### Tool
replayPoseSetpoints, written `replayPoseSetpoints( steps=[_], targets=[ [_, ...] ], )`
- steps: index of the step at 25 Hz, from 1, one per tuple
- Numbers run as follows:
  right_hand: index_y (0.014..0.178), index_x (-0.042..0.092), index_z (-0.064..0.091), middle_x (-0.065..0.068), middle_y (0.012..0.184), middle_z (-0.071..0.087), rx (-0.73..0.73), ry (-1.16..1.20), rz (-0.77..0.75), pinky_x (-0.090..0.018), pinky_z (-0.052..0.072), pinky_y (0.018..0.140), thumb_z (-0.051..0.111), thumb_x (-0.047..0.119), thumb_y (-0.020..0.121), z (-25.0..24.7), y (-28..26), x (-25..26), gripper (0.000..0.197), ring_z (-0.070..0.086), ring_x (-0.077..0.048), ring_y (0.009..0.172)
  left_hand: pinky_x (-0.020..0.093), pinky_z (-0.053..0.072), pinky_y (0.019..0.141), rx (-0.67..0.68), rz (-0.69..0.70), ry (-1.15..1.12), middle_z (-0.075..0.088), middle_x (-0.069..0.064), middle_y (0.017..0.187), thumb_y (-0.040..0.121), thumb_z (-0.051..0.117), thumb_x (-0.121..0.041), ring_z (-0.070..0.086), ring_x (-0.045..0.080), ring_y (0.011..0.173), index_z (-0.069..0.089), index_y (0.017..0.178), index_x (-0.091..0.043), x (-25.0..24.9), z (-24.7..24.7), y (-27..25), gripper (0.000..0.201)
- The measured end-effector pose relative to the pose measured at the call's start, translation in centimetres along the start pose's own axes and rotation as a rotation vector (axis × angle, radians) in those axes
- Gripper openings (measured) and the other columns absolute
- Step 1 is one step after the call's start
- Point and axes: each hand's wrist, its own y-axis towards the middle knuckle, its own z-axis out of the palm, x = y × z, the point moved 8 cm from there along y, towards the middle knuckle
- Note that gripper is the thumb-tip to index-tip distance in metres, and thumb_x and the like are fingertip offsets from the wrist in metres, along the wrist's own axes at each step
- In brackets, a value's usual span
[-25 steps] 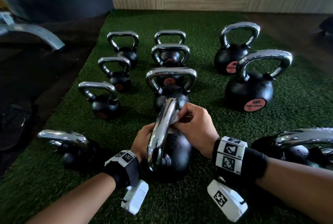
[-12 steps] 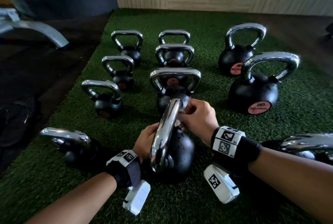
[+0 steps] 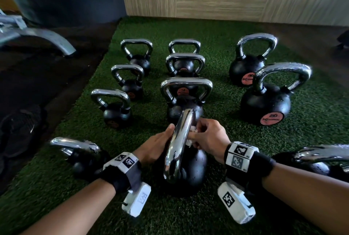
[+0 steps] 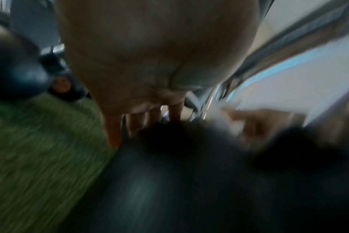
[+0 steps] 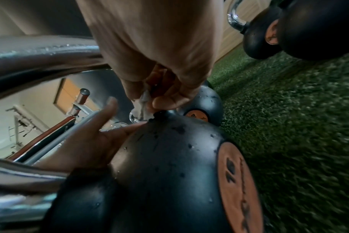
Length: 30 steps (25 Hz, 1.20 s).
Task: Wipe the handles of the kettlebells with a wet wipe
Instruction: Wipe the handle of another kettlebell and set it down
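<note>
Right hand (image 3: pixel 208 136) lower; wet wipe (image 3: pixel 191 133) pinched against handle (image 3: pixel 179 145)

Head view: looking down and forward over both forearms at the near kettlebell (image 3: pixel 186 166) on green turf (image 3: pixel 236 215). Left wrist view: peering along the palm, close and blurred. Right wrist view: sitting just above the black ball, facing its chrome handle (image 5: pixel 40 52). All three are sharing this kettlebell.

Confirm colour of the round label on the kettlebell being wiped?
Orange-pink with dark print, on the black kettlebell; its label shows best in the right wrist view.
</note>
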Motion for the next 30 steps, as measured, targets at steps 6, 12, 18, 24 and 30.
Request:
replayPoseSetpoints(
  steps=[6, 12, 18, 24, 30],
  targets=[
    [0.101, 0.032, 0.060, 0.006, 0.072, 0.067, -0.057, -0.273, -0.232, -0.021, 0.045, 0.055, 0.087, 0.028, 0.071, -3.4, 0.1, 2.6, 0.041, 0.057, -0.002, 0.057, 0.028, 0.044, 0.105, -0.076, 0.311, 0.405, 0.059, -0.024, 0.138, 0.064, 0.054, -0.096, 0.056, -0.007, 0.123, 0.045, 0.143, -0.047, -6.8, -3.3, -5.0, 0.093],
    [0.125, 0.028, 0.068, 0.016, 0.100, 0.071, 0.241, -0.603, -0.695, 0.005, 0.034, 0.078, 0.077, 0.012, 0.080, -0.9, 0.2, 9.4, 0.049, 0.061, 0.006, 0.088, 0.029, 0.051, 0.089, -0.262, 0.411, 0.906, 0.050, -0.018, 0.115, 0.063, 0.066, -0.063, 0.057, 0.012, 0.113, 0.024, 0.152, -0.033, -10.0, 0.5, -8.3, 0.103],
    [0.103, 0.020, 0.073, 0.009, 0.080, 0.071, 0.254, -0.745, -0.720, -0.021, 0.050, 0.071, 0.075, 0.017, 0.079, -2.1, -1.4, 10.3, 0.025, 0.061, -0.004, 0.071, 0.025, 0.047, 0.067, -0.096, 0.319, 0.828, 0.041, -0.018, 0.096, 0.059, 0.076, -0.041, 0.058, 0.008, 0.089, 0.024, 0.144, -0.058, -8.8, -0.9, -6.8, 0.101],
    [0.085, 0.025, 0.073, 0.003, 0.062, 0.065, 0.163, -0.710, -0.582, -0.012, 0.040, 0.056, 0.073, 0.013, 0.072, -5.5, -6.1, 8.0, 0.017, 0.059, -0.010, 0.057, 0.026, 0.042, 0.074, 0.166, 0.292, 1.002, 0.041, -0.025, 0.094, 0.068, 0.080, -0.019, 0.049, 0.005, 0.092, 0.016, 0.135, -0.078, -9.8, -2.7, -4.0, 0.110],
    [0.082, 0.018, 0.071, 0.006, 0.063, 0.065, 0.128, -0.765, -0.552, -0.012, 0.036, 0.057, 0.073, 0.013, 0.076, -5.5, -7.7, 8.4, 0.008, 0.057, -0.008, 0.058, 0.023, 0.043, 0.075, 0.225, 0.408, 0.944, 0.044, -0.020, 0.099, 0.072, 0.076, -0.015, 0.050, 0.001, 0.092, 0.022, 0.133, -0.079, -9.5, -2.2, -3.1, 0.104]
  ],
)
